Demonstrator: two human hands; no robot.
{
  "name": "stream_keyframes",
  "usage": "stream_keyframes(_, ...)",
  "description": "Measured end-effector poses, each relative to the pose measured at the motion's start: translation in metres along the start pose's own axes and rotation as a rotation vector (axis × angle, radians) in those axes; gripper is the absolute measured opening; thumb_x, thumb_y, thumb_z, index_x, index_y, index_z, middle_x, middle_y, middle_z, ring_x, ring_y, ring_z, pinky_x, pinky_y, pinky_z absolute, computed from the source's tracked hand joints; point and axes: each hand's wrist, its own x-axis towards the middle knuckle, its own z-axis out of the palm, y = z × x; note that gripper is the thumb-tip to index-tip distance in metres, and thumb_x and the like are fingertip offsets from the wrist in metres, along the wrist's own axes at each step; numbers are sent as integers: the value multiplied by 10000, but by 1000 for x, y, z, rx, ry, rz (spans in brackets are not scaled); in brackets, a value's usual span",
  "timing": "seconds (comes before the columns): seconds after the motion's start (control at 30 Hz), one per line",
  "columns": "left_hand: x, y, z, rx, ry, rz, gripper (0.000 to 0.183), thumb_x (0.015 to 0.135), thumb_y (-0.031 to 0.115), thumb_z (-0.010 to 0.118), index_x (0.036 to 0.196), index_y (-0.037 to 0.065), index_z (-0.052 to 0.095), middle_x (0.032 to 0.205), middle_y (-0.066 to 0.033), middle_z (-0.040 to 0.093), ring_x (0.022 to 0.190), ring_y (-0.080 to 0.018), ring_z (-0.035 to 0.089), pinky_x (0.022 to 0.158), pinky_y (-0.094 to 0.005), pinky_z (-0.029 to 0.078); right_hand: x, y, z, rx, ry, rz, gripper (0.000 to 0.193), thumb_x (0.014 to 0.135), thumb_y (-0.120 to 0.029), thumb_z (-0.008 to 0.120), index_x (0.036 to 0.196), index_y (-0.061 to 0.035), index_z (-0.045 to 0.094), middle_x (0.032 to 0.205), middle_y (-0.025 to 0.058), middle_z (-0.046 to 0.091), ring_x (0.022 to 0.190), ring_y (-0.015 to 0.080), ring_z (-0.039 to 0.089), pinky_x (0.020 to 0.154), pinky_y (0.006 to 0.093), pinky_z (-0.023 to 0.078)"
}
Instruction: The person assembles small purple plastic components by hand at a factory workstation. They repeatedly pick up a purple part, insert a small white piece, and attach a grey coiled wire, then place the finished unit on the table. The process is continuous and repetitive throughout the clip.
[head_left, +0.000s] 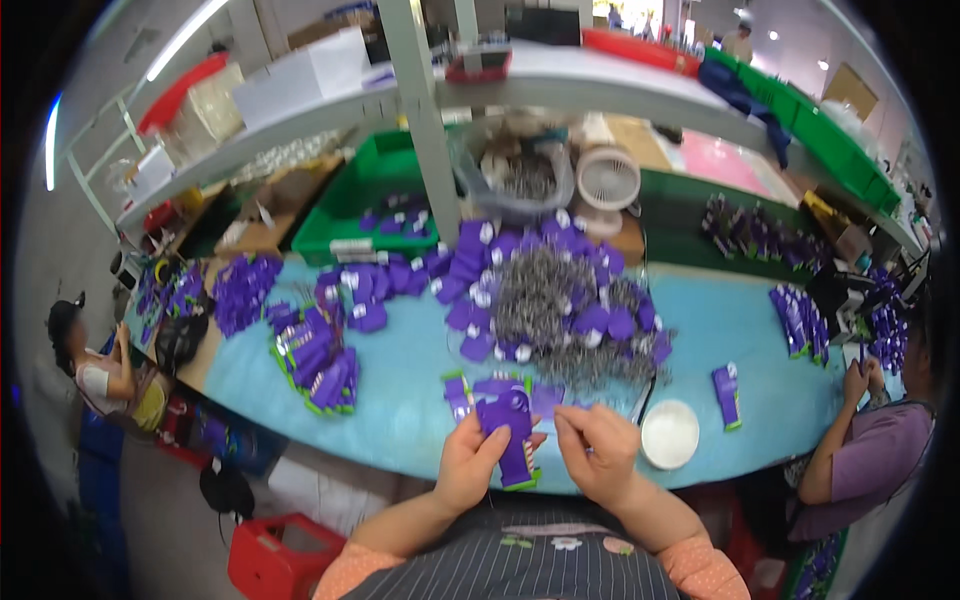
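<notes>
My left hand [472, 460] is closed around a flat purple piece [512, 432] with a green edge and a striped white-and-red strip, held just above the table's front edge. To its right, my right hand [600, 450] is pinched, fingertips pressed together a little apart from the piece. Whatever is between those fingertips is too small to make out. Just beyond the held piece lie more purple-and-green pieces [458, 396]. Behind them, a tangled heap of thin grey metal parts [540, 300] rests on many purple pieces [470, 260].
A round white bowl [670, 434] stands right of my right hand, near a lone purple-and-green piece [727, 396]. Left is a pile of similar pieces [320, 360]. A green tray [380, 165], a clear tub [512, 180] and a small fan [608, 180] stand behind. Co-workers sit at both sides.
</notes>
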Motion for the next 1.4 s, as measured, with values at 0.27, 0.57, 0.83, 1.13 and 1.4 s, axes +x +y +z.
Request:
stream_keyframes(0.27,-21,-9,15,60,-78,39,290,914,56,447,1189,-35,446,1089,-101,572,966,-134,555,850,-279,455,-11,-4,-7,-55,-92,-53,121,733,-37,637,843,-3,599,582,60,483,478,204,495,420,313,372)
stream_keyframes(0.57,-20,-14,12,130,-113,0,292,912,42,447,1195,-31,448,1064,-82,573,933,-111,551,813,-257,457,-16,6,-2,18,-124,58,88,747,-28,607,787,6,537,640,105,509,531,255,528,465,341,417)
stream_keyframes(0.83,-15,-21,8,130,-101,-21,274,917,54,448,1176,-35,453,1036,-80,580,904,-94,550,775,-237,457,-19,10,3,-55,-105,28,97,718,-17,616,739,-12,522,594,85,498,495,236,517,441,328,400)
stream_keyframes(1.13,-15,-24,8,183,-99,27,248,913,52,462,1140,-47,477,995,-81,596,865,-80,550,735,-223,457,-23,11,5,-57,-55,33,82,723,11,619,742,-13,542,544,66,526,447,188,526,412,290,379)
stream_keyframes(1.4,-18,-26,14,563,-73,214,259,861,11,509,1113,-53,506,887,-120,625,746,-142,607,649,-255,482,-29,13,2,-39,-51,36,104,713,-19,648,739,-20,546,555,71,498,448,221,494,422,319,382)
